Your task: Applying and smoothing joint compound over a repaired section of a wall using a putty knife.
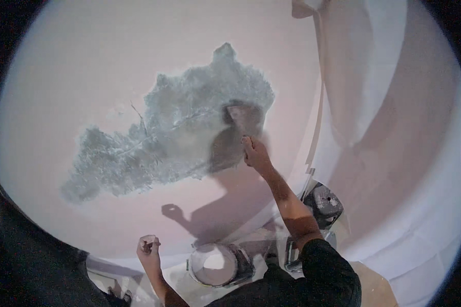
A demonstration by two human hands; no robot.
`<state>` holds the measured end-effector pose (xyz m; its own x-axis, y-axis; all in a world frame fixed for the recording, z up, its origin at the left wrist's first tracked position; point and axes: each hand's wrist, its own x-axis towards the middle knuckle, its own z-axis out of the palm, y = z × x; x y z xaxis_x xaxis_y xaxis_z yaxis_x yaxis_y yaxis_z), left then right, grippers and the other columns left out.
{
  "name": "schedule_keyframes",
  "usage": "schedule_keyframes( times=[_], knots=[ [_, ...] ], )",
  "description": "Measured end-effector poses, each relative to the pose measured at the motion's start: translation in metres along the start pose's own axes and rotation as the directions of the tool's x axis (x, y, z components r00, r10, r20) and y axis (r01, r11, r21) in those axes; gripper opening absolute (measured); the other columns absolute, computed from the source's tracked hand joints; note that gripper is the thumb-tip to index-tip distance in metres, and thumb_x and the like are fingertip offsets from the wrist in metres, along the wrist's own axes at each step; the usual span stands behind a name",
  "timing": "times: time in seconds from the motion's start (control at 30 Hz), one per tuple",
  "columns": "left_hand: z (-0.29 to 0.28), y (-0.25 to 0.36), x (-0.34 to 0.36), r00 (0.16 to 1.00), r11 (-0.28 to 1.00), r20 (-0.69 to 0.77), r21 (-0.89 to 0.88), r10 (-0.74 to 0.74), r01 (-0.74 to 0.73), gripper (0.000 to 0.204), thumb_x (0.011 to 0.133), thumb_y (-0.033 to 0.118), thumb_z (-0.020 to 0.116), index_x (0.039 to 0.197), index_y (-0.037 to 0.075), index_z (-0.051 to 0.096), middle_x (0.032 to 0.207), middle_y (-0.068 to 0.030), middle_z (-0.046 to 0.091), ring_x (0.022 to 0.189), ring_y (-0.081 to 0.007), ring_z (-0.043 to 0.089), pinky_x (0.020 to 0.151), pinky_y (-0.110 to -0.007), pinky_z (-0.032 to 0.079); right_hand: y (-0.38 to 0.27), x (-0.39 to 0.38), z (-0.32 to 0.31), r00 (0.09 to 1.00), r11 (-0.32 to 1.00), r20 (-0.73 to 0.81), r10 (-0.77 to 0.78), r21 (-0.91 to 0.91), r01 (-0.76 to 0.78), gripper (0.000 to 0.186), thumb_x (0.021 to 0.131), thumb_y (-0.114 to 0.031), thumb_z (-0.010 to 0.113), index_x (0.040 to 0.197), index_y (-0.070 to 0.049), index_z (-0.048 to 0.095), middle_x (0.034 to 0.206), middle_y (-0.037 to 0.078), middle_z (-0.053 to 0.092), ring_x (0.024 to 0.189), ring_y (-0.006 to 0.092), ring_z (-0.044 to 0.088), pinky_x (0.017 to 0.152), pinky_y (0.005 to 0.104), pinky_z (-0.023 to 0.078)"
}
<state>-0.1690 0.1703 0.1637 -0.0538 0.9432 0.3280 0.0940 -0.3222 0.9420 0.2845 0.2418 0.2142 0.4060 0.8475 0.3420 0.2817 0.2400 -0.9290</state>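
Observation:
My right hand is closed round the handle of a putty knife. Its broad blade lies against the right part of a rough grey-green patch on the pale pink wall. Shadows of the blade, hand and arm fall over the patch and the wall below. At the lower left, my left hand is raised with curled fingers, away from the wall patch; nothing shows in it. Between my arms, low down, stands a round bucket with whitish material inside.
Pale sheeting hangs along the right side, its edge running down beside the patch. A dusty dark object stands beyond my right forearm. A thin crack or strand sticks up at the patch's upper left edge.

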Motion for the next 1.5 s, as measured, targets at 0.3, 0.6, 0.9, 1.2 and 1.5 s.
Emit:
schedule_keyframes(
  times=[0.3,0.6,0.9,1.2,1.5],
  knots=[
    [0.131,0.012,0.001,0.999,0.999,0.019,-0.011,-0.041,0.042,0.008,0.086,-0.001,0.065,0.092,0.002,0.061,0.081,-0.0019,0.061,0.075,-0.0103,0.058,0.071,-0.025,0.048,-0.049,0.047,-0.028,0.997,0.996,0.009,-0.082,0.047,0.081,0.037,0.097,-0.039,0.051,0.083,-0.005,0.054,0.056,0.003,0.050,0.042,0.0127,0.048,0.038,0.0297,0.038],
    [0.200,0.025,0.013,0.996,0.998,0.087,-0.070,-0.002,0.008,0.007,0.087,0.000,0.065,0.092,0.002,0.061,0.083,-0.0025,0.061,0.075,-0.0097,0.057,0.070,-0.025,0.048,-0.115,0.041,-0.059,0.987,0.974,0.151,0.062,0.208,-0.093,0.020,0.096,-0.028,0.052,0.093,-0.008,0.052,0.058,-0.002,0.042,0.043,0.0070,0.039,0.039,0.0265,0.033],
    [0.200,0.010,0.015,0.998,0.997,0.030,-0.063,-0.051,0.053,0.008,0.086,0.004,0.066,0.091,0.003,0.060,0.082,-0.0030,0.061,0.075,-0.0117,0.059,0.069,-0.027,0.049,-0.107,0.057,-0.047,0.934,0.989,0.354,0.052,0.114,-0.098,0.023,0.098,-0.030,0.049,0.091,-0.008,0.050,0.060,-0.002,0.042,0.042,0.0053,0.036,0.038,0.0230,0.030],
    [0.170,0.009,0.004,0.997,0.996,-0.007,-0.048,-0.078,0.078,0.009,0.085,0.001,0.066,0.092,0.002,0.061,0.083,-0.0033,0.062,0.077,-0.0116,0.060,0.072,-0.026,0.049,-0.105,0.064,-0.007,0.960,0.972,0.242,-0.139,0.218,0.086,0.020,0.097,-0.026,0.053,0.096,-0.007,0.052,0.061,-0.002,0.043,0.047,0.0054,0.042,0.039,0.0247,0.034],
    [0.133,0.015,-0.007,0.993,0.994,-0.035,0.018,-0.109,0.110,0.010,0.085,0.001,0.067,0.093,0.002,0.061,0.083,-0.0035,0.062,0.077,-0.0121,0.060,0.073,-0.027,0.051,-0.092,0.060,0.016,0.971,0.973,0.071,-0.228,0.060,0.224,0.025,0.094,-0.023,0.056,0.099,0.001,0.056,0.076,0.017,0.058,0.071,0.0329,0.059,0.067,0.0409,0.047]
  ],
)
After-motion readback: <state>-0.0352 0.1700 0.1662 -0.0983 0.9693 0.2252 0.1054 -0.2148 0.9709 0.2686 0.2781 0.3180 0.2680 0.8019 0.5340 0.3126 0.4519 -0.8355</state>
